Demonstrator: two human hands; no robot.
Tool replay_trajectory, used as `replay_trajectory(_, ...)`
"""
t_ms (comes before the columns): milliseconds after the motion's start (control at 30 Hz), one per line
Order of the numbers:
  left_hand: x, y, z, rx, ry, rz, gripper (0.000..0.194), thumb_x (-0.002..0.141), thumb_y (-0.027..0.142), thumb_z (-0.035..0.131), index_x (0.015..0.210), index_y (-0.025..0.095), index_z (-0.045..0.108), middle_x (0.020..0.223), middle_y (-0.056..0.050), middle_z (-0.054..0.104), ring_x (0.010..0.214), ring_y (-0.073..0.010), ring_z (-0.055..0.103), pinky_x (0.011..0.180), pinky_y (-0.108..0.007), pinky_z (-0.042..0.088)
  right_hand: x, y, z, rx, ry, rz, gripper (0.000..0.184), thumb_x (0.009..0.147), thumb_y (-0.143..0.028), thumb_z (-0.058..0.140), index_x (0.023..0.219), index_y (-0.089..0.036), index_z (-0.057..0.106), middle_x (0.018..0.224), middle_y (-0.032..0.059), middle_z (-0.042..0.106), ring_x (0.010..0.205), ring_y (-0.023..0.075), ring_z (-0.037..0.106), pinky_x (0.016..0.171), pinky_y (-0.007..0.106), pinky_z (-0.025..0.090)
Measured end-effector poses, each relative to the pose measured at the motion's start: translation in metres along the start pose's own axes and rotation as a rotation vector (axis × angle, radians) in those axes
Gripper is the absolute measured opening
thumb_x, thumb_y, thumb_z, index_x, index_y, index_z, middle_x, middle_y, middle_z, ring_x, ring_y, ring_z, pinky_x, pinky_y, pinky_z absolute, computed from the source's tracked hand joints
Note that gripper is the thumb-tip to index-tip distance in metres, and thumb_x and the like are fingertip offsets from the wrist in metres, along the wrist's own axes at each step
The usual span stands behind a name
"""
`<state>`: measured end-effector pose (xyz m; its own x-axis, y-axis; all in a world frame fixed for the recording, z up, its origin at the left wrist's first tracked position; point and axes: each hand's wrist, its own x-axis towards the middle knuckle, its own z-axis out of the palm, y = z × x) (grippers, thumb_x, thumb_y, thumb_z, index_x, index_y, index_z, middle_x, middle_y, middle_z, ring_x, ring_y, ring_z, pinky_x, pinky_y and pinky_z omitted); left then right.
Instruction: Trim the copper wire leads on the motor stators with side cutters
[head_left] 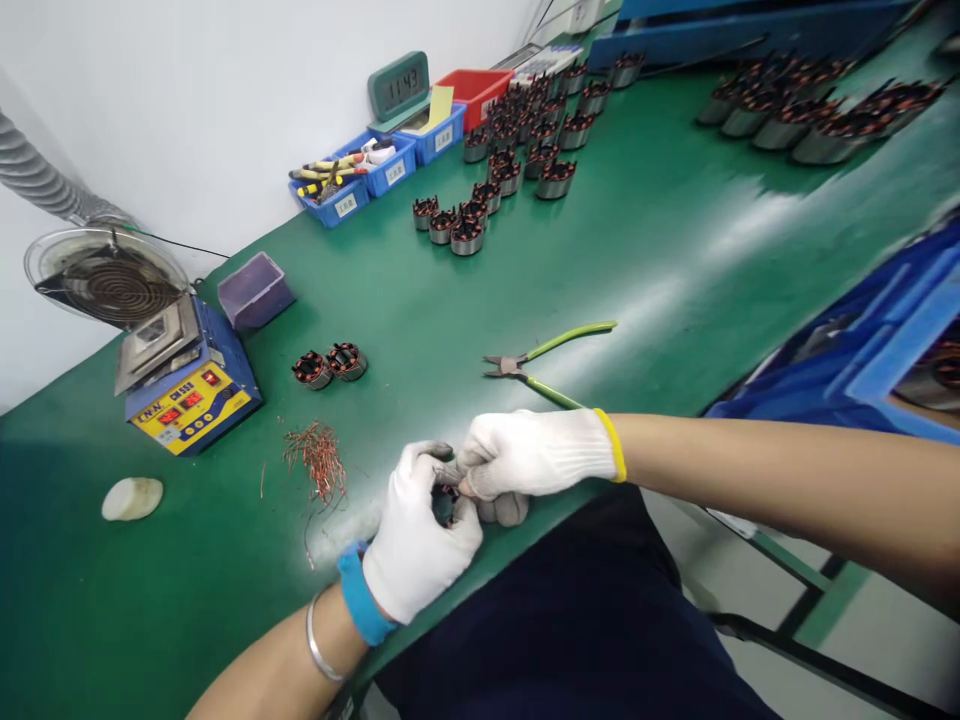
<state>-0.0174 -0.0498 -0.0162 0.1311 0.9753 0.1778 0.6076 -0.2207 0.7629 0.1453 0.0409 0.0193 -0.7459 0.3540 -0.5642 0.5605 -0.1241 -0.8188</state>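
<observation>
My left hand (pixel 424 540), in a white glove with a blue band at the wrist, is wrapped round a small motor stator (pixel 444 505) near the table's front edge. The stator is mostly covered by my fingers. My right hand (pixel 525 455), in a white glove with a yellow cuff, has its thumb and finger pinched at the stator's side; whatever is between them is hidden. One right fingertip looks bare. Just beyond the right hand lie side cutters (pixel 510 367) with green handles, jaws apart. A loose pile of cut copper wire (pixel 319 462) lies left of my hands.
Two stators (pixel 330 364) stand beyond the wire pile. A blue and yellow soldering unit (pixel 187 390), a fan (pixel 120 285), a purple bin (pixel 256 292) and a whitish pad (pixel 132 498) are at left. Many stators (pixel 555 180) stand farther back; blue crates (pixel 862 350) are at right.
</observation>
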Motion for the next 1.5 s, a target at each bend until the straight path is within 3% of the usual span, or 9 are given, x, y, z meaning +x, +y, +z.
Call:
replay_trajectory(300, 0.004, -0.015, -0.022, -0.483, 0.045, -0.026, 0.062, 0.081, 0.048, 0.055, 0.131, 0.019, 0.033, 0.112, -0.013, 0.055, 0.097, -0.0228, 0.06, 0.085, -0.04, 0.053, -0.024, 0.009, 0.024, -0.271, 0.377, -0.233, 0.016, 0.074, -0.026, 0.049, 0.061, -0.019, 0.056, 0.057, -0.0027, 0.056, 0.052, 0.0101, 0.049, 0.05, 0.022, 0.034)
replay_trajectory(467, 0.011, 0.006, -0.043, -0.639, -0.57, -0.495, 0.052, 0.085, 0.056, 0.054, 0.117, 0.015, 0.052, 0.082, -0.007, 0.062, 0.051, -0.0125, 0.057, 0.042, -0.023, 0.044, -0.032, 0.02, 0.028, -0.263, 0.434, -0.443, 0.02, 0.077, -0.026, 0.048, 0.058, -0.018, 0.05, 0.057, -0.0027, 0.048, 0.053, 0.0097, 0.044, 0.052, 0.023, 0.034)
replay_trajectory(533, 0.008, 0.016, -0.043, -0.694, -0.562, -0.543, 0.049, 0.081, 0.048, 0.064, 0.116, 0.016, 0.051, 0.079, -0.004, 0.061, 0.044, -0.01, 0.053, 0.037, -0.02, 0.04, -0.032, 0.022, 0.029, -0.089, 0.391, -0.391, 0.019, 0.077, -0.028, 0.05, 0.061, -0.018, 0.054, 0.055, -0.0021, 0.052, 0.051, 0.0099, 0.047, 0.048, 0.022, 0.036)
replay_trajectory(667, 0.0, 0.022, -0.04, -0.35, -0.134, 0.027, 0.026, 0.077, 0.023, 0.068, 0.1, 0.023, 0.057, 0.097, -0.008, 0.063, 0.078, -0.0193, 0.066, 0.073, -0.038, 0.058, -0.027, 0.027, 0.033, 0.388, 0.306, -0.341, 0.027, 0.071, -0.042, 0.058, 0.064, -0.016, 0.057, 0.052, 0.0001, 0.057, 0.044, 0.0106, 0.05, 0.041, 0.021, 0.04)
replay_trajectory(833, -0.008, 0.014, -0.052, 0.155, -0.096, 0.775, 0.015, 0.075, 0.023, 0.072, 0.082, 0.028, 0.059, 0.085, -0.001, 0.067, 0.083, -0.0215, 0.067, 0.078, -0.039, 0.058, -0.025, 0.029, 0.04, 0.565, 0.224, -0.369, 0.032, 0.067, -0.047, 0.064, 0.063, -0.016, 0.053, 0.049, -0.0008, 0.056, 0.038, 0.0089, 0.047, 0.035, 0.019, 0.038)
replay_trajectory(933, -0.005, 0.007, -0.05, -0.204, -0.029, 0.324, 0.026, 0.088, 0.051, 0.053, 0.096, 0.027, 0.058, 0.088, -0.005, 0.067, 0.079, -0.0235, 0.068, 0.074, -0.042, 0.058, -0.027, 0.028, 0.038, 0.486, 0.283, -0.419, 0.03, 0.069, -0.043, 0.063, 0.062, -0.017, 0.052, 0.05, -0.0012, 0.054, 0.04, 0.0088, 0.045, 0.036, 0.02, 0.035)
replay_trajectory(1100, 0.008, 0.012, -0.043, -0.808, -0.678, -0.513, 0.06, 0.089, 0.066, 0.034, 0.117, 0.016, 0.053, 0.07, -0.006, 0.062, 0.041, -0.017, 0.058, 0.04, -0.032, 0.05, -0.026, 0.028, 0.035, 0.203, 0.379, -0.472, 0.026, 0.074, -0.033, 0.057, 0.055, -0.017, 0.05, 0.051, -0.0012, 0.051, 0.045, 0.0085, 0.045, 0.043, 0.021, 0.037)
replay_trajectory(1367, -0.01, 0.03, -0.054, 0.004, -0.151, 0.678, 0.032, 0.068, 0.025, 0.078, 0.094, 0.03, 0.061, 0.096, -0.004, 0.066, 0.096, -0.027, 0.066, 0.091, -0.048, 0.054, -0.024, 0.029, 0.043, 0.604, 0.199, -0.329, 0.03, 0.061, -0.043, 0.066, 0.065, -0.017, 0.052, 0.046, -0.0032, 0.052, 0.035, 0.0078, 0.043, 0.033, 0.018, 0.032)
replay_trajectory(1500, -0.009, 0.022, -0.04, 0.015, -0.005, 0.346, 0.072, 0.06, 0.044, 0.08, 0.121, 0.023, 0.048, 0.107, -0.012, 0.063, 0.097, -0.0314, 0.065, 0.086, -0.05, 0.054, -0.021, 0.027, 0.042, 0.412, 0.255, -0.342, 0.029, 0.069, -0.043, 0.062, 0.062, -0.016, 0.052, 0.049, -0.0014, 0.053, 0.041, 0.0079, 0.045, 0.038, 0.019, 0.036)
